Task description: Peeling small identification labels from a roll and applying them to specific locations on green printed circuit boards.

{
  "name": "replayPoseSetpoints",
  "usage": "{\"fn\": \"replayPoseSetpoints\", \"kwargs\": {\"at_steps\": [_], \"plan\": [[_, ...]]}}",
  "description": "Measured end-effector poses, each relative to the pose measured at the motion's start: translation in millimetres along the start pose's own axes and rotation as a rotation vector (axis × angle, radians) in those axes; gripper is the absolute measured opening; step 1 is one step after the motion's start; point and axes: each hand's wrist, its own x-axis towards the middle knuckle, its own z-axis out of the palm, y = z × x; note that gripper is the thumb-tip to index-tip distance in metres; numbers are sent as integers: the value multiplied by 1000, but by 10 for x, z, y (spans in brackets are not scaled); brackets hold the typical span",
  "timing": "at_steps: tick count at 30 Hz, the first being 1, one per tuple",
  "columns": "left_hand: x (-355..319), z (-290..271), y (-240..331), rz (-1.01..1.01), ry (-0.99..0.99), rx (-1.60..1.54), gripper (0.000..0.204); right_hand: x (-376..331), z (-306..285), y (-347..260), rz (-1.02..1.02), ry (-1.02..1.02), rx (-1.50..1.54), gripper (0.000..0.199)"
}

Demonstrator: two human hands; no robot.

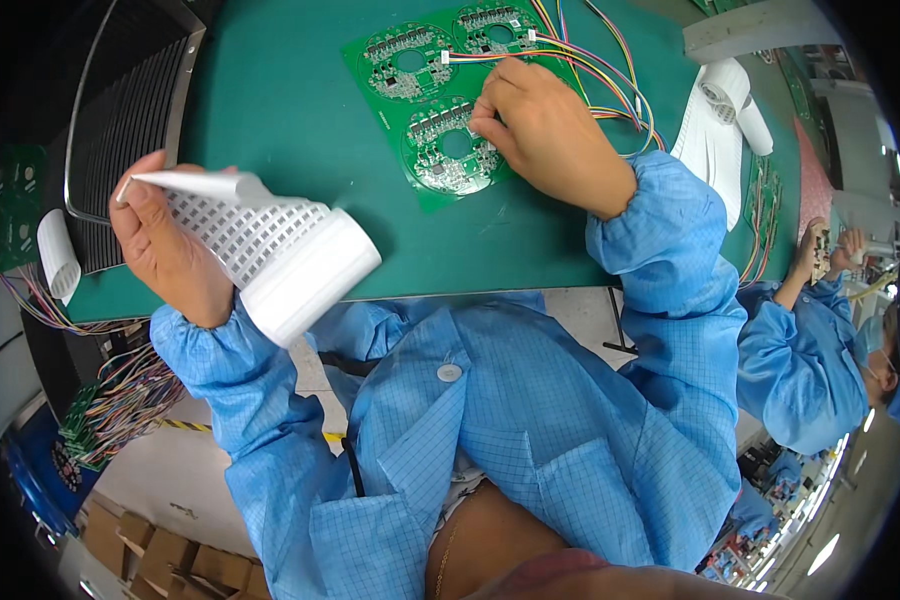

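Observation:
My left hand (pixel 165 245) grips a curled strip of labels (pixel 310 270), white on the outside with rows of small dark-edged rectangles showing inside, above the left part of the table. Thumb and fingers pinch the strip's far end. On the green mat lies a green circuit board panel (pixel 420 85) with round boards, each with a central hole. My right hand (pixel 545 125) is closed over the panel's right side, its fingertips at the near round board. Whatever they hold is hidden. Multicoloured wires (pixel 595 80) plug into the panel by white connectors and run beside this hand.
A black slotted rack (pixel 135 110) stands at the left, near a white roll (pixel 58 255). More white label rolls (pixel 720 110) lie at the right. Bundled wires (pixel 135 400) hang below left, above cardboard boxes (pixel 160 550). A co-worker (pixel 805 350) in blue handles a board at far right.

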Motion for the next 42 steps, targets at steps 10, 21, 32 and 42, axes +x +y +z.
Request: {"fn": "replayPoseSetpoints", "kwargs": {"at_steps": [10, 21, 32, 42], "plan": [[568, 166, -129, 284, -59, 193, 21, 756, -88, 430, 46, -92, 407, 18], [539, 116, -332, 422, -34, 544, 20, 850, 98, 551, -98, -102, 93, 15], [492, 193, -78, 448, -88, 532, 45, 717, -163, 509, 121, 222, -257, 39], [-691, 799, 276, 16, -864, 298, 63, 181, -342, 783, 506, -166, 197, 61]]}}
